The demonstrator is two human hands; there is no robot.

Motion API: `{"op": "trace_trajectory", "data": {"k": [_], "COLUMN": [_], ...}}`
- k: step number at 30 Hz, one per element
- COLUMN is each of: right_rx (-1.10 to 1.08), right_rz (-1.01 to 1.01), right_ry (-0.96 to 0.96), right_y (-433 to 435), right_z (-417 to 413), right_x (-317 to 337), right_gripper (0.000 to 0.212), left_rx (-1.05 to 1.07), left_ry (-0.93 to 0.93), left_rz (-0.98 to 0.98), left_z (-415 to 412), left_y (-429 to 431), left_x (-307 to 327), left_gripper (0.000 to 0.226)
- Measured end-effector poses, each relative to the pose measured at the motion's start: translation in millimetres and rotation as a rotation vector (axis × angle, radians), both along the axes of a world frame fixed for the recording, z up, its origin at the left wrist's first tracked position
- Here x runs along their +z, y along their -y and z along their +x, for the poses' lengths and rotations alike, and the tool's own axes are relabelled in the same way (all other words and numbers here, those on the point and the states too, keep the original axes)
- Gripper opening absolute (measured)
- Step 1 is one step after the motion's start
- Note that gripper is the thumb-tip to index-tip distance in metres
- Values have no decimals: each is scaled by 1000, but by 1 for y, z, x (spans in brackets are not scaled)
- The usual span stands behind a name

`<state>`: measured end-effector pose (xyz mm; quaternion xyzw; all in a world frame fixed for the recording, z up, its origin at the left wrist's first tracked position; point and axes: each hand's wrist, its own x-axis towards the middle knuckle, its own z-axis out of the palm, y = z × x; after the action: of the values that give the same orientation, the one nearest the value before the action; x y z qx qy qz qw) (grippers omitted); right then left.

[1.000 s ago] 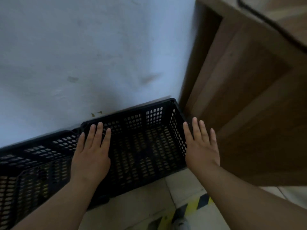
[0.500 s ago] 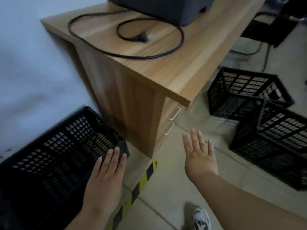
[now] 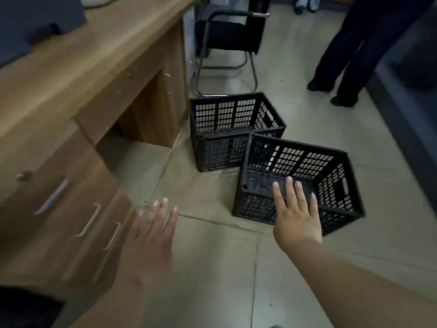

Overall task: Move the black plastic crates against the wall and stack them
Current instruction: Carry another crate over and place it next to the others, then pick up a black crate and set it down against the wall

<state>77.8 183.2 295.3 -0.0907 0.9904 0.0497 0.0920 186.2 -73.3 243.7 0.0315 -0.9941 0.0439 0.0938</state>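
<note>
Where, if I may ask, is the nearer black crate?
The nearer crate sits right of centre in the head view, beyond the right hand, beside the farther crate.

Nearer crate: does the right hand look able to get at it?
Probably yes. The right hand is open, its fingers spread just in front of the near rim of the nearer crate, and nothing lies between them.

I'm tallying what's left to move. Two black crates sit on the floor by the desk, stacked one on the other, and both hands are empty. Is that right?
Not stacked. The head view shows the near crate and the far crate each standing on the floor by the desk, side by side, neither on the other. The left hand and right hand are empty.
</note>
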Motion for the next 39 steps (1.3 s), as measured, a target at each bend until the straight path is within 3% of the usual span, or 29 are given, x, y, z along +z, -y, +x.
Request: {"op": "trace_trajectory", "data": {"k": [2,7,13,23,33,36,39], "right_rx": [-45,-175,-262,-368,-422,-410,-386], "right_rz": [0,25,39,49,103,143,167], "right_ry": [2,29,84,222,378,372,373], "right_y": [-44,-139,-207,-254,-295,-308,-312], "right_z": [-41,-123,-187,-294,-364,-379,-390], "right_x": [0,-7,-33,-91,-218,-252,-273], "right_gripper": [77,81,88,79,83,81,77], "left_rx": [-24,34,-7,-38,-13,19,61], "left_ry": [-22,84,156,357,364,494,506], "left_rz": [-20,24,-4,-38,-58,-120,-149], "left_z": [-60,-175,-261,-376,-463,-476,-483], "left_y": [-39,-126,-172,-186,-193,-189,-180], "left_x": [2,-2,-29,-93,-209,-237,-253], "left_gripper": [63,89,87,98,82,78,78]}}
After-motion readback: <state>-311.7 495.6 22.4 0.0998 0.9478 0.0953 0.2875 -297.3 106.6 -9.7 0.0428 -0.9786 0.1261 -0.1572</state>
